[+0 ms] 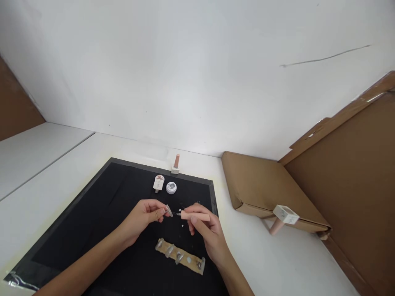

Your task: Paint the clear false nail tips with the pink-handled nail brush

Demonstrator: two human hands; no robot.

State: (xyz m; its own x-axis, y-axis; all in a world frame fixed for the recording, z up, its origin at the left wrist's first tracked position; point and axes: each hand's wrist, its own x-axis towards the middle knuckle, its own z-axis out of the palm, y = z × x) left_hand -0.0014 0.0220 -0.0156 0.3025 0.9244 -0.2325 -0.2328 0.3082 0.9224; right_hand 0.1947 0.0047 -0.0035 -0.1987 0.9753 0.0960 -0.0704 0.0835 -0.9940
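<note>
Between the fingertips of my left hand (pixel 145 216) is a small pale nail-shaped piece (pixel 169 210), held upright above the black mat. My right hand (pixel 208 230) pinches a pink brush handle (pixel 195 216), its dark brush tip pointing left, at or very near the pale piece; whether they touch is hard to tell. Below the hands lies a tan strip (pixel 180 255) with several translucent nail-shaped pieces on it. Beyond the hands are a white bottle (pixel 159 182) without a cap and a small round white container (pixel 171 188), both on the mat.
A bottle with a pink cap (pixel 175 165) stands at the far edge of the black mat (pixel 123 181). At the right, a flat cardboard box (pixel 265 181) lies on the white table, with another pink-capped bottle (pixel 285 215) near its front edge. A white wall rises behind.
</note>
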